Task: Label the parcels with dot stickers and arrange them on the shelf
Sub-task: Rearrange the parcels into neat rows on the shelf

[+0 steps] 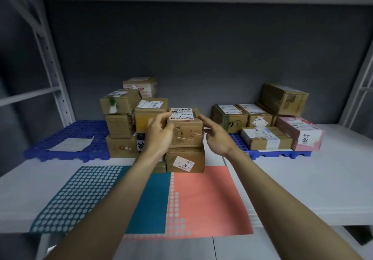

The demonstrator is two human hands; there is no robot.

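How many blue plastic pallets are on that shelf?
2. One blue pallet lies at the left with a paper sheet on it; the other sits at the right under a group of parcels. More could be hidden behind the boxes.

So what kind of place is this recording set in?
Probably a parcel storeroom or sorting area: metal shelving, taped cardboard parcels bearing shipping labels stacked on blue plastic pallets, and dot sticker sheets laid out in front.
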